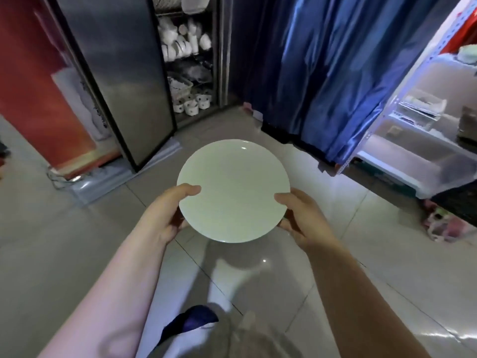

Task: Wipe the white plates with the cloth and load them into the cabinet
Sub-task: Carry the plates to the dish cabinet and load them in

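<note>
**Plate held in both hands, short of the open cabinet**

The tiled floor (348,254) fills most of the view. A blue curtain (322,73) hangs at upper right, just beside the cabinet (218,60). The cabinet's steel door (116,73) stands open to the left, and white crockery (180,45) sits on the wire shelves inside. A white rack (413,81) with clear bins (423,151) stands at far right. The plate (233,189) is in mid-air at centre, face up, above the floor and well apart from the cabinet. The left hand (165,218) grips its left rim, thumb on top and fingers curled underneath. The right hand (302,218) grips the right rim the same way.
</note>
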Available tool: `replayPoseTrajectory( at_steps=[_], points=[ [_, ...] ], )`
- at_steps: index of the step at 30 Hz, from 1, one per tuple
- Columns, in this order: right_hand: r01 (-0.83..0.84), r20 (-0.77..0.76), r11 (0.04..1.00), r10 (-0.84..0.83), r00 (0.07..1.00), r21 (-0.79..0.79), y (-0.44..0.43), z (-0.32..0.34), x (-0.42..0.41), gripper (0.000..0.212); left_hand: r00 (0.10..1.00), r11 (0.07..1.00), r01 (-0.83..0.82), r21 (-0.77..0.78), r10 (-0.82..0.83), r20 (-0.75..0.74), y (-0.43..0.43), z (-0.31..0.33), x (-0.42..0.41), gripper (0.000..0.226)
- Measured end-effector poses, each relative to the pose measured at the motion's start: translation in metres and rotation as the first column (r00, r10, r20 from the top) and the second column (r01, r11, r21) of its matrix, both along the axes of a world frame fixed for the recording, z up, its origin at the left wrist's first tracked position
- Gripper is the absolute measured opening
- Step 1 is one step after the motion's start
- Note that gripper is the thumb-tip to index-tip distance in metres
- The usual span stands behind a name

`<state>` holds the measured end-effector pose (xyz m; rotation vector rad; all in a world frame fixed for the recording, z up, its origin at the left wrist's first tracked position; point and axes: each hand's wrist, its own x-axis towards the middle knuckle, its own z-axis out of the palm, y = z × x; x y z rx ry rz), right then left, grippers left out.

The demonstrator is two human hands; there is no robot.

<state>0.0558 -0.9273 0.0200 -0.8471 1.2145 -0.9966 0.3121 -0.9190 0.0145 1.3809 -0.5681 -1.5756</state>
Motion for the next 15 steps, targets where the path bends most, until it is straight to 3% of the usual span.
replayPoseTrajectory(
  at_steps=[6, 10, 15],
  points=[
    [-0.083, -0.016, 0.997, 0.083, 0.996, -0.009, -0.18, 0.002, 0.038, 0.016, 0.995, 0.995, -0.103, 0.006, 0.103, 0.006, -0.153, 0.001, 0.036, 0.016],
    [-0.053, -0.006, 0.998, 0.053, 0.999, -0.035, -0.301, -0.001, 0.069, 0.016, 0.991, 0.991, -0.135, -0.027, 0.135, 0.025, -0.274, 0.001, 0.066, 0.01],
    [-0.046, -0.02, 0.998, 0.045, 0.999, -0.047, -0.442, 0.006, 0.101, 0.022, 0.982, 0.983, -0.184, -0.009, 0.184, 0.043, -0.422, 0.011, 0.1, 0.022]
  ],
)
